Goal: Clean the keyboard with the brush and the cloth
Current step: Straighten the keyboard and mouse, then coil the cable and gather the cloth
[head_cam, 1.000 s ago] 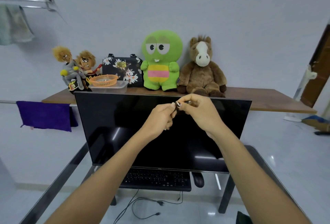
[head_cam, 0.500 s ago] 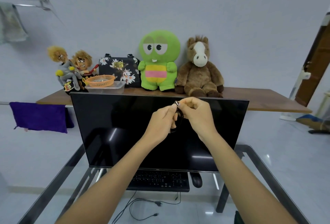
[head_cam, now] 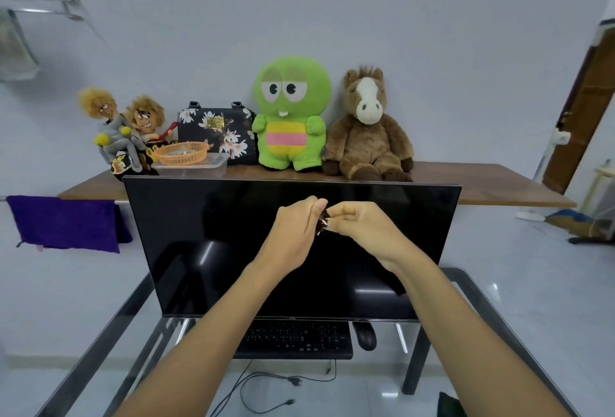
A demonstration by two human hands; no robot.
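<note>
Black keyboard point(head_cam: 294, 338) on desk, well below raised fingers point(head_cam: 321, 205).

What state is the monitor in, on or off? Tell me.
Off, it appears. The monitor is uniformly black, showing only faint reflected light streaks and no image. Both hands are raised in front of it, away from the keyboard.

glass table point(head_cam: 499, 300) | on it: monitor point(head_cam: 233, 233), keyboard point(head_cam: 293, 338), mouse point(head_cam: 365, 336)
</note>
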